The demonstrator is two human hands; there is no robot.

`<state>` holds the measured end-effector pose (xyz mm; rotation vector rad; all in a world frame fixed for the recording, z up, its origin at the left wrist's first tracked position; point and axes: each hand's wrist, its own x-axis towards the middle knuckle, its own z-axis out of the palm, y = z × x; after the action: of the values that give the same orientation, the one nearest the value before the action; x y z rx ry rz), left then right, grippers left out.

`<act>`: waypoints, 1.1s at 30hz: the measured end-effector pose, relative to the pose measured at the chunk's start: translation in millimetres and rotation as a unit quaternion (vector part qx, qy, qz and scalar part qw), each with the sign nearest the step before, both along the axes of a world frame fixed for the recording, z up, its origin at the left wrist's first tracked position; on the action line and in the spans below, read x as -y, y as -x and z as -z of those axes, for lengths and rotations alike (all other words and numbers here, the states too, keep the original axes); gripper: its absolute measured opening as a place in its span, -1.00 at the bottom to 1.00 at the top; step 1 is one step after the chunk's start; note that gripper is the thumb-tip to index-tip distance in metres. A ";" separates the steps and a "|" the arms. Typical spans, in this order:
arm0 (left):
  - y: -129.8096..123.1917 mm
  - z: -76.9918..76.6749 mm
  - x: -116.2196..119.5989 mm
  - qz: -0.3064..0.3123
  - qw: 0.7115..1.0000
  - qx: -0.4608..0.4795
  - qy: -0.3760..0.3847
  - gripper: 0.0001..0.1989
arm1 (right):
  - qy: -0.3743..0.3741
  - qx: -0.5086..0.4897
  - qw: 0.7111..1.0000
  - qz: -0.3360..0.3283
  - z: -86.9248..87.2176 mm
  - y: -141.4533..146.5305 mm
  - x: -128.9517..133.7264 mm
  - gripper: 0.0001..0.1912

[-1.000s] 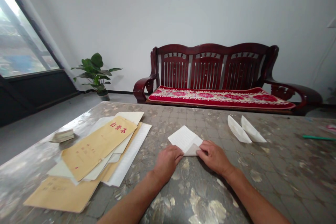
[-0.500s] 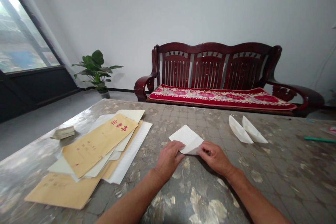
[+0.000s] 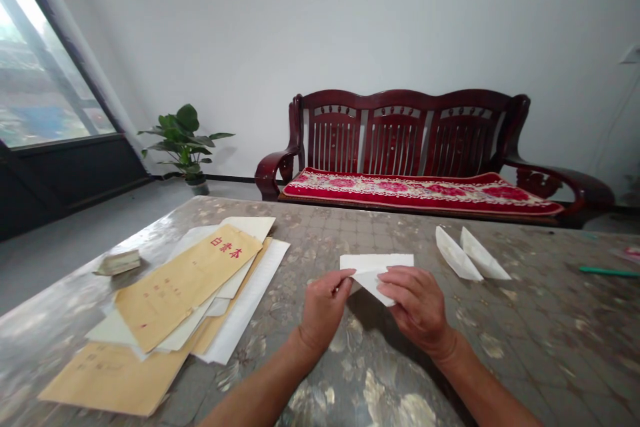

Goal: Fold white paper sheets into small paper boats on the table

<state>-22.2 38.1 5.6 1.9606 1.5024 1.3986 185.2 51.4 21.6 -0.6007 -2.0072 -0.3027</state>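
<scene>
1. Between our two hands, a folded white paper sheet (image 3: 371,264) lies at two o'clock from our left hand (image 3: 324,315) and ten o'clock from our right hand (image 3: 417,310). Its long top edge runs straight across our view, from nine to three, and a pointed flap drops toward six.
2. Both hands are about equally near the sheet, though our right hand covers more of it.
3. Our left hand is curled and nearly closed, pinching the sheet's left end.
4. Our right hand is partly closed, with its fingers (image 3: 403,279) bent over the right side of the sheet and gripping it.
5. The sheet appears held above the table (image 3: 320,233), with a shadow on the surface below it.
6. At two o'clock from the sheet, two boat-shaped paper folds (image 3: 453,255) sit side by side, almost touching. Farther out at three o'clock lies a green pen (image 3: 603,271).
7. At nine o'clock, kraft envelopes (image 3: 183,287) with red lettering overlap loose white sheets (image 3: 245,300). Beyond them, at about nine o'clock, lies a small paper bundle (image 3: 119,263).
</scene>
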 end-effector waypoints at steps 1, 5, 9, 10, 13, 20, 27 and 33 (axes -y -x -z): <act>-2.7 -1.5 1.1 0.005 0.999 0.038 0.019 -0.78 | -0.007 0.006 1.000 0.010 -2.6 0.4 0.9 -0.66; -5.6 -3.8 1.6 0.029 0.990 0.125 0.063 -0.78 | 0.029 0.002 0.997 0.065 -15.6 -5.3 -1.8 -0.64; -1.6 -3.1 -4.5 0.054 0.958 0.246 0.137 -0.76 | 0.199 -0.123 0.964 0.128 -26.1 -16.9 -14.1 -0.47; -1.6 -3.4 -5.9 0.062 0.942 0.289 0.160 -0.73 | 0.264 -0.172 0.941 0.123 -26.7 -18.0 -17.3 -0.38; -5.8 -4.4 -7.9 0.074 0.888 0.404 0.206 -0.63 | 0.461 -0.318 0.828 0.023 -21.0 -14.3 -23.8 -0.15; -11.2 8.3 -13.0 0.041 0.872 0.428 0.235 -0.63 | 0.641 -0.349 0.680 -0.068 11.0 4.4 -22.3 -0.51; 5.9 13.7 -29.0 0.024 0.937 0.239 0.252 -0.87 | 0.618 -0.316 0.718 -0.055 26.4 -1.0 -29.3 -0.61; 10.6 6.4 -28.2 -0.015 0.965 -0.127 0.227 -0.95 | 0.555 -0.177 0.811 0.052 44.9 -15.0 -41.2 -0.77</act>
<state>-32.9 66.2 -0.8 1.8716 1.7768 0.7354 200.3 92.5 -23.3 -1.3597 -1.6178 0.9502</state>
